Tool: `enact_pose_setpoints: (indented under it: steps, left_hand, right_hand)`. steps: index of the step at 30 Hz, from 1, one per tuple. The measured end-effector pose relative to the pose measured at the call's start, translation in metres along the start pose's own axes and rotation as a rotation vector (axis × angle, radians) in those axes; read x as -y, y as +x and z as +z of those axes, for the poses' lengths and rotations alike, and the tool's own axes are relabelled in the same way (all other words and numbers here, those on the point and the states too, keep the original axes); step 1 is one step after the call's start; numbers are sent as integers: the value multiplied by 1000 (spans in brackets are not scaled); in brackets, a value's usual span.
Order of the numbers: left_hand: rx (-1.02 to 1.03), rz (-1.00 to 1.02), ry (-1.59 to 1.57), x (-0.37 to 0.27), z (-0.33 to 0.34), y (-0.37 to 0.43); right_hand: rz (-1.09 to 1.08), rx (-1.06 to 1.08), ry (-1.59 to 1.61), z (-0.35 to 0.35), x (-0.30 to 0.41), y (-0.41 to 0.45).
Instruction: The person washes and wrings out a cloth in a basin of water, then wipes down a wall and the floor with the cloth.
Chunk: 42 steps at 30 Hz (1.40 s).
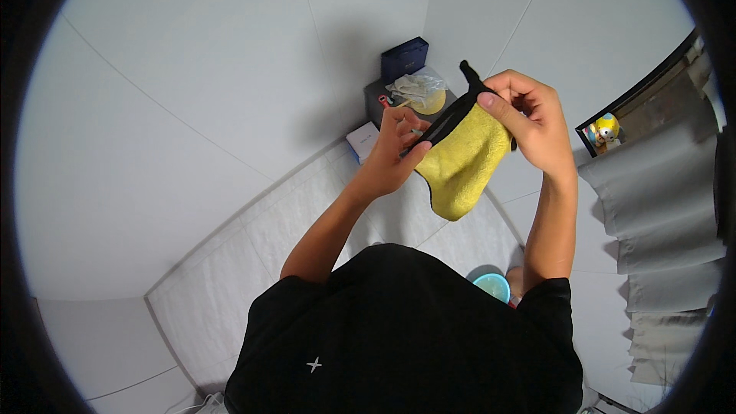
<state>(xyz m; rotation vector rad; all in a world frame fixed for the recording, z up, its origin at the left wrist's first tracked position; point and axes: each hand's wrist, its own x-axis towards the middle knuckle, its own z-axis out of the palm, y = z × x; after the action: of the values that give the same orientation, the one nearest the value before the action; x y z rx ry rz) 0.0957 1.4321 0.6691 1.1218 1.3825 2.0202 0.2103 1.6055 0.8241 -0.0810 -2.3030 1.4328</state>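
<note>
A yellow plush cloth (460,167) with black edging hangs from both my hands in front of my chest. My left hand (394,152) pinches the black edge at its lower left, thumb on the near side. My right hand (526,121) grips the upper right of that edge between thumb and bent fingers. A black end of the trim sticks up beside the right fingers. Below the hands the yellow part sags into a rounded fold. The cloth's far side is mostly hidden.
In the corner, a dark grey cabinet (375,94) bears a navy bag (405,59), a clear plastic bag (422,85), a round yellow thing (431,103) and a red-handled tool (385,101). A white box (363,141) stands beside it. Right are a turquoise basin (493,286), grey curtain (661,201) and yellow toy figure (605,129).
</note>
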Motion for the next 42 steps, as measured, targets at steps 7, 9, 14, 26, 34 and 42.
enact_pose_setpoints:
  steps: [7, 9, 14, 26, 34, 42]
  left_hand:
    - [14, 51, 227, 27, -17, -13]
    - [14, 44, 317, 22, -16, -16]
    - [18, 88, 278, 20, -10, -24]
    - [-45, -50, 259, 34, -31, -36]
    - [-100, -55, 44, 6, -44, -29]
    - [-209, -189, -6, -11, -42, -13]
  right_hand:
    - [-97, -125, 124, -12, 6, -7]
    - [-74, -134, 114, -13, 6, -9]
    - [-122, -177, 113, -10, 6, -14]
    - [-35, -411, 112, -50, -28, -42]
    - [45, -490, 290, -64, -60, -77]
    - [345, -506, 121, -62, -88, -94]
